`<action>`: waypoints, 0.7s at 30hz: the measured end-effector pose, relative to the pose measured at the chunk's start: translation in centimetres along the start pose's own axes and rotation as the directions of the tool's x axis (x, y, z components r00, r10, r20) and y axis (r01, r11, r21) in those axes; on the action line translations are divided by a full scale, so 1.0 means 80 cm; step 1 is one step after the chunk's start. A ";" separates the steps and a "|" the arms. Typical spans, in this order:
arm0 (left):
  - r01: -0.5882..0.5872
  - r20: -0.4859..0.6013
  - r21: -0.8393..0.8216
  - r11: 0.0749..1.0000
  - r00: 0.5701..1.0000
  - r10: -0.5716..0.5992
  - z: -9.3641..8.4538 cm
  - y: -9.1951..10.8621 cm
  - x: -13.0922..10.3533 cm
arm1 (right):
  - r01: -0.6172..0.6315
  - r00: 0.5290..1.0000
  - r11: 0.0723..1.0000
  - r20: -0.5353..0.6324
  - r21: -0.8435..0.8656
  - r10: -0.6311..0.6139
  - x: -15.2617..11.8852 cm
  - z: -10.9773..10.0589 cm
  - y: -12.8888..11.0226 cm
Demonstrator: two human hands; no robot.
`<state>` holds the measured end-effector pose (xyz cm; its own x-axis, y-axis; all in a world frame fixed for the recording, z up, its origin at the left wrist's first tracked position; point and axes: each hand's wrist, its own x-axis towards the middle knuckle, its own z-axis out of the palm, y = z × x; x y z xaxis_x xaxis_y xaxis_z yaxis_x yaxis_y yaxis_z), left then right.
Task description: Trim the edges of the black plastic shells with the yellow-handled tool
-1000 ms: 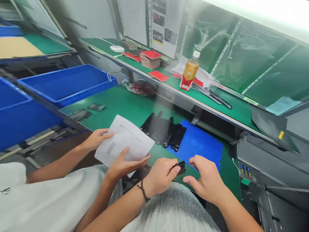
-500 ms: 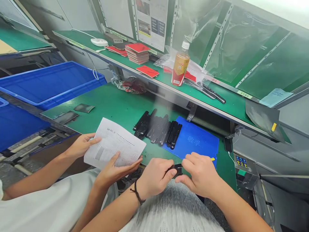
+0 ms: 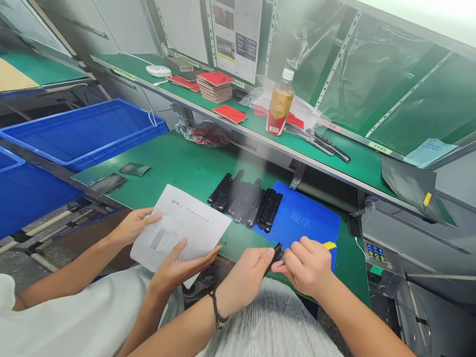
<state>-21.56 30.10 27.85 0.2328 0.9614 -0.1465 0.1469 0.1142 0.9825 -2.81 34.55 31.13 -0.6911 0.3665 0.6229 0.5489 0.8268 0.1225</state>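
Green workbench (image 3: 178, 163), green shelf (image 3: 366, 167) above; grey panels (image 3: 121, 29) left; bright light (image 3: 439, 17) top right.

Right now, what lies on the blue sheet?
Black strips overlap the blue sheet at left; pale writing shows beside them. The right hand hides part of the near edge.

Row of pieces (image 3: 245, 201) on middle of workbench (image 3: 167, 153), right end on sheet (image 3: 305, 213). Phone (image 3: 354, 225) right of sheet. Behind, shelf (image 3: 372, 166) above workbench: bottle (image 3: 279, 109) on it, card stack (image 3: 215, 87) left of bottle, loose card (image 3: 229, 113) between. Bin (image 3: 82, 129) left of workbench. Before row, left hand (image 3: 250, 275) around single piece (image 3: 275, 255), right hand (image 3: 307, 265) (just beside it) around tool (image 3: 329, 246). Co-worker's paper (image 3: 180, 228) left of both hands.
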 end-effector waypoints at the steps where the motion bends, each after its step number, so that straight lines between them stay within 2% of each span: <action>1: 0.021 -0.007 -0.021 1.000 1.000 -0.021 0.001 0.002 0.000 | 0.001 1.000 0.999 -0.008 0.053 0.000 -0.001 0.001 0.000; 3: 0.039 -0.017 -0.027 0.999 0.999 -0.039 0.000 0.002 0.001 | -0.040 0.999 0.985 -0.009 0.167 0.042 -0.002 -0.001 0.001; 5: 0.039 -0.027 0.001 0.999 0.999 -0.038 -0.002 0.001 0.001 | -0.141 0.990 0.957 0.028 0.252 0.138 -0.002 -0.006 0.003; 7: 0.022 -0.038 0.064 0.998 0.999 -0.020 -0.004 0.001 0.000 | -0.238 0.970 0.930 0.122 0.280 0.211 0.000 -0.014 0.007; 10: 0.008 -0.033 0.235 0.972 0.999 -0.001 -0.007 0.004 -0.002 | -0.289 0.930 0.931 0.296 0.222 0.218 0.007 -0.023 0.016; 13: 0.015 -0.022 0.387 0.922 1.000 -0.007 -0.007 0.007 -0.004 | -0.248 0.893 0.956 0.419 0.153 0.165 0.014 -0.029 0.024; 15: 0.010 -0.025 0.435 0.900 1.000 0.001 -0.007 0.008 -0.006 | -0.182 0.887 0.975 0.448 0.128 0.107 0.018 -0.030 0.028; 18: 0.014 -0.026 0.421 0.907 1.000 -0.004 -0.005 0.008 -0.007 | -0.063 0.916 0.996 0.400 0.068 0.031 0.018 -0.028 0.029; 21: 0.024 -0.021 0.325 0.945 1.000 -0.018 -0.002 0.005 -0.005 | 0.024 0.954 0.999 0.301 -0.044 -0.009 0.013 -0.024 0.027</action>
<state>-21.72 29.77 28.35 0.2096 0.9643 -0.1620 0.4573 0.0498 0.8879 -1.47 35.90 33.51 -0.8055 0.4701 0.3608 0.5526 0.8158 0.1709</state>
